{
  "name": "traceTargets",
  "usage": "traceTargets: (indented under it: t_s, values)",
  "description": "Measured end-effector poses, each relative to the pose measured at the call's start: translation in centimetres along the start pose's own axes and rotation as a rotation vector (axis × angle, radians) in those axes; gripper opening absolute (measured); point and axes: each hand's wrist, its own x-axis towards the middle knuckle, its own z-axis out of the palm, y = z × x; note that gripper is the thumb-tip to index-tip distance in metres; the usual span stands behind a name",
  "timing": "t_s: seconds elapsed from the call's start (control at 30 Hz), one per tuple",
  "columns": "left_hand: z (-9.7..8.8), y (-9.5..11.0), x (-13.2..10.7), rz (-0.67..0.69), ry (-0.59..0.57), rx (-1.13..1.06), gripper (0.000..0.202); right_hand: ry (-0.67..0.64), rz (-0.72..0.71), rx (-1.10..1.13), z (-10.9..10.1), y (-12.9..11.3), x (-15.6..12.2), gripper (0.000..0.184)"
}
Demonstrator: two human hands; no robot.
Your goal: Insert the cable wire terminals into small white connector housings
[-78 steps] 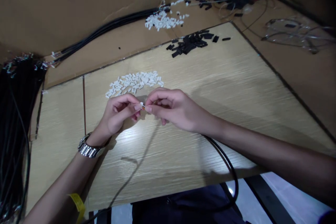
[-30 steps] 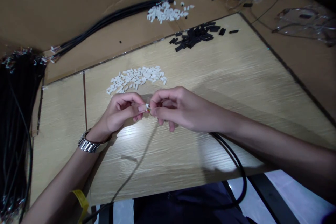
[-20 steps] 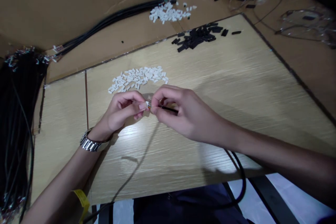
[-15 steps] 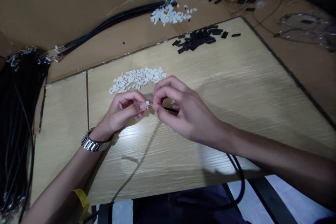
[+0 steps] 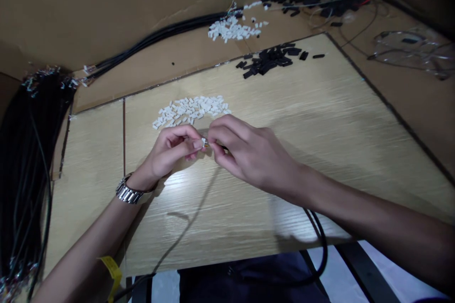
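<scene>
My left hand [image 5: 174, 150], with a metal-band watch on its wrist, pinches a small white connector housing [image 5: 204, 142] between thumb and forefinger. Thin wires run from the housing toward my right hand [image 5: 245, 151], whose fingertips are closed on them right beside it. These wires belong to a black cable [image 5: 323, 241] that passes under my right hand, loops below the table edge and comes back at the lower left. A yellow tag [image 5: 113, 272] sits by the cable near my left forearm. My right fingers hide most of the wire ends.
White housings [image 5: 194, 108] lie piled just beyond my hands, with a second white pile [image 5: 232, 28] farther back on cardboard. Black pieces [image 5: 272, 59] lie at the board's far edge. A thick bundle of black cables [image 5: 21, 161] hangs at the left. Glasses [image 5: 408, 52] rest at right.
My right hand has turned slightly, its fingers curling lower and closer over the wires, covering the cable piece seen before. The left hand keeps its pinch. The whole view has shifted a little.
</scene>
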Motion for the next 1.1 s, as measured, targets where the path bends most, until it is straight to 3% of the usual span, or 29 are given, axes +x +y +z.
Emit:
traceTargets:
  t_s: [0.23, 0.63, 1.1]
  values:
    - [0.08, 0.01, -0.05, -0.012, -0.006, -0.023, 0.009, -0.064, 0.065, 0.080, -0.55, -0.09, 0.12, 0.009]
    - [0.05, 0.16, -0.07, -0.016, 0.005, 0.049, 0.010, -0.109, 0.014, 0.019, -0.68, -0.29, -0.34, 0.019]
    - [-0.07, 0.03, -0.01, 0.013, -0.008, 0.098, 0.008, -0.159, -0.004, -0.011, -0.86, -0.44, -0.39, 0.017]
